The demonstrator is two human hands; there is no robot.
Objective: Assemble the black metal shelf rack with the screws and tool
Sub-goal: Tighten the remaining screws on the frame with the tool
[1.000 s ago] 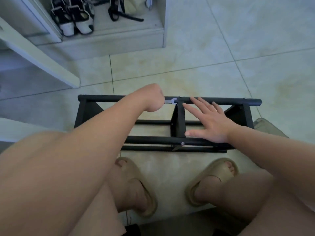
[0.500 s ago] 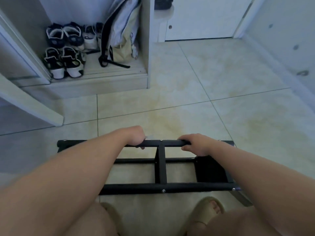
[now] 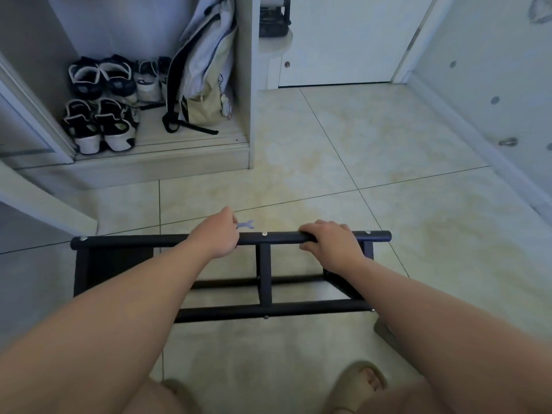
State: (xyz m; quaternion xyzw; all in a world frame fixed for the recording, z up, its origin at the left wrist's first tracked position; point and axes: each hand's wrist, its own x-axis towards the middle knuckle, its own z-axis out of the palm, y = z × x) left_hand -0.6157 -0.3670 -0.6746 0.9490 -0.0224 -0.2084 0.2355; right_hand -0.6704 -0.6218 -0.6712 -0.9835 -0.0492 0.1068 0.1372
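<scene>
A: Right hand (image 3: 331, 239)?
B: Fingers curled round the top bar of the rack (image 3: 265, 279), right of the middle post. Likely steadying the frame.
A: Left hand (image 3: 221, 234)?
B: Pinched a small wrench (image 3: 246, 225), which stuck out past its fingertips, just above the bar. Probably kept ready for the screw (image 3: 264, 233) just right of that hand.
A: Rack?
B: On the floor (image 3: 328, 189) under both hands, posts and rails joined. Mostly built, I'd judge.
A: Any text?
B: None readable. Bag (image 3: 206, 85) and shoes (image 3: 98, 124), well beyond the left hand, showed no legible brand.
</scene>
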